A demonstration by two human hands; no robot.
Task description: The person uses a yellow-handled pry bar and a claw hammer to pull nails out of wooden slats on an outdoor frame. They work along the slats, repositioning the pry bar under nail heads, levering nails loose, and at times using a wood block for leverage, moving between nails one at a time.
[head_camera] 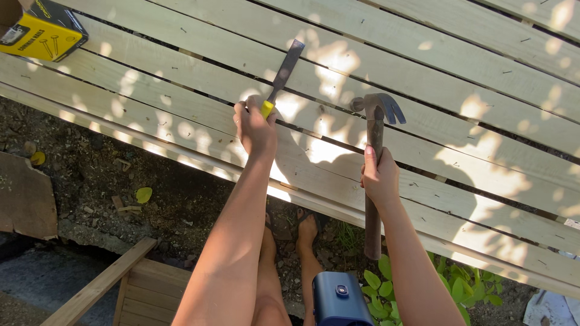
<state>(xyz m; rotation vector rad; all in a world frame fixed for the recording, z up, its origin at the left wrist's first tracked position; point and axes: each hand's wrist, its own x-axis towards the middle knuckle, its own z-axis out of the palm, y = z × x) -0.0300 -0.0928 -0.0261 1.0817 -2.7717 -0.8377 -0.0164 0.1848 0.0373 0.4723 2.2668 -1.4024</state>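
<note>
Yellow-and-black nail box (42, 30) sits top left on the pale wooden slats (459, 78). My left hand (254, 127) is clenched around the yellow handle of a chisel (283, 75), blade flat on a slat. My right hand (379, 176) grips a claw hammer (374, 157) mid-handle, head just above the slats. Blue device (339, 299) below.

Yellow nail box (41, 30), green plant (386, 290)
</note>
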